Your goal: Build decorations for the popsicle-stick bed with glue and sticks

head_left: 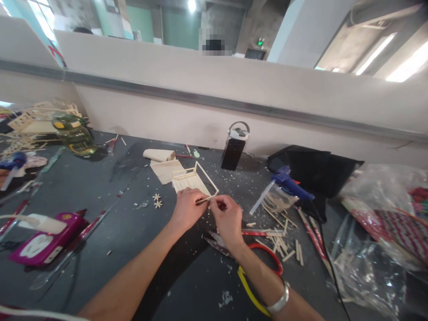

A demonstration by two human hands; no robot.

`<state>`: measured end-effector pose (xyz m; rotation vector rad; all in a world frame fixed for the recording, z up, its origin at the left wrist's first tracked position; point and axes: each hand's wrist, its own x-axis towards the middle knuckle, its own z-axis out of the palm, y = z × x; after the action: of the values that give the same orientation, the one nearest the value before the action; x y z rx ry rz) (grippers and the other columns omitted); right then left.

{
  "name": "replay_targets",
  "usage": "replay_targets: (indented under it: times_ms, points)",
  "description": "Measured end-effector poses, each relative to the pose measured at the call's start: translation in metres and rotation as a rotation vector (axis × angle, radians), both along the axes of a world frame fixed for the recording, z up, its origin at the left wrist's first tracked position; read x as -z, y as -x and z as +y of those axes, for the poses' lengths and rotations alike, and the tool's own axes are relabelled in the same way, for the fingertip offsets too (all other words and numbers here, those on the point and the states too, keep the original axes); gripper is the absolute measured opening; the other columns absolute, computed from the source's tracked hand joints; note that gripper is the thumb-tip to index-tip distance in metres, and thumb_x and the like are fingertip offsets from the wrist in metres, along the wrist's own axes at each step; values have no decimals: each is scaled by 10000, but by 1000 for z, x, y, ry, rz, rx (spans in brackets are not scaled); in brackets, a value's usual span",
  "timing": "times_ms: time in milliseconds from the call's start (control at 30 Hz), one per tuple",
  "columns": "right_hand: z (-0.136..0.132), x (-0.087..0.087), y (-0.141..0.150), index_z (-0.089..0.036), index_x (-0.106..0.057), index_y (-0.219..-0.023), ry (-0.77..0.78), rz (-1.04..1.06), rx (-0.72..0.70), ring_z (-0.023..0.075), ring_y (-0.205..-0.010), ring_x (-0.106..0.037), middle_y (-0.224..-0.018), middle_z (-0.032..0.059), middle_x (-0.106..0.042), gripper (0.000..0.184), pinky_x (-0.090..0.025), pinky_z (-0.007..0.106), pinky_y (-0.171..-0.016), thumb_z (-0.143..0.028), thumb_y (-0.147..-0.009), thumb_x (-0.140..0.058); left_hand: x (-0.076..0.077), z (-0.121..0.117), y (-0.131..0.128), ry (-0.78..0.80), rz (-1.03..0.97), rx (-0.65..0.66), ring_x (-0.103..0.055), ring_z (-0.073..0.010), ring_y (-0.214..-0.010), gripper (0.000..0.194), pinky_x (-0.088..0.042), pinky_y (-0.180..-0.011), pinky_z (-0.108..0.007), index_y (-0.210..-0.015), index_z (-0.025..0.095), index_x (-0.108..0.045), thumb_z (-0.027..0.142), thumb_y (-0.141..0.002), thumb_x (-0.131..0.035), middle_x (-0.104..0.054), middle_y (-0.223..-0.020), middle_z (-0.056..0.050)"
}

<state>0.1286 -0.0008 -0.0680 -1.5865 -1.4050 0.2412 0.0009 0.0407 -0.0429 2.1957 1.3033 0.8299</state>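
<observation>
A small model of thin wooden sticks [189,178] rests on the dark table, with a slatted panel and an open stick frame rising from it. My left hand [189,207] is closed over its near edge and steadies it. At the frame's near right corner, the fingertips of my right hand [227,216] are pinched together; what lies between them is too small to make out. Scissors [267,256] with red and yellow handles lie partly under my right forearm. Two small star-shaped stick pieces [157,201] sit left of the model.
Behind the model are brown paper [165,170] and a black bottle [233,149]. A blue glue gun [290,183], cut sticks [279,243] and plastic bags [371,267] lie rightward. To the left are a purple power strip [50,240] and a green bottle [75,136]. A partition [160,98] closes the back.
</observation>
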Motion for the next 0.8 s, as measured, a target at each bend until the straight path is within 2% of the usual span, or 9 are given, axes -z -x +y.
replay_targets:
  times_ms: [167, 333, 433, 567, 800]
  points:
    - [-6, -12, -17, -179, -673, -741, -17, -183, -66, 138, -569, -570, -665, 3, -632, 174, -450, 239, -571, -229, -870, -566, 0, -1, 0, -2, 6, -10, -613, -196, -798, 115, -387, -760, -327, -724, 210, -726, 155, -782, -643, -725, -765, -17]
    - [-5, -35, -30, -208, -704, -1032, -66, -470, -245, 150, -733, -606, -863, 41, -656, 208, -453, 238, -672, -232, -929, -525, 2, 0, -1, -7, 11, -28, -601, -200, -759, 88, -385, -718, -326, -698, 185, -712, 163, -760, -654, -692, -703, -27]
    - [-1, -44, -29, -234, -727, -968, -68, -641, -309, 178, -762, -572, -805, 48, -629, 213, -419, 249, -625, -242, -943, -516, 3, 0, 0, -13, 13, -30, -596, -188, -736, 109, -390, -683, -308, -661, 176, -694, 149, -753, -643, -669, -701, -29]
    - [3, -48, -25, -237, -725, -907, -53, -809, -354, 200, -762, -518, -777, 55, -611, 193, -368, 266, -579, -172, -913, -543, 5, 1, 0, -14, 19, -19, -592, -177, -729, 146, -391, -657, -292, -623, 178, -674, 146, -756, -623, -646, -708, -24]
    - [6, -54, -27, -206, -706, -878, 5, -889, -372, 214, -760, -519, -789, 67, -616, 171, -331, 288, -544, -121, -887, -557, 5, 2, 2, -4, 49, 13, -601, -209, -801, 64, -394, -726, -330, -705, 188, -704, 144, -719, -660, -668, -780, -33]
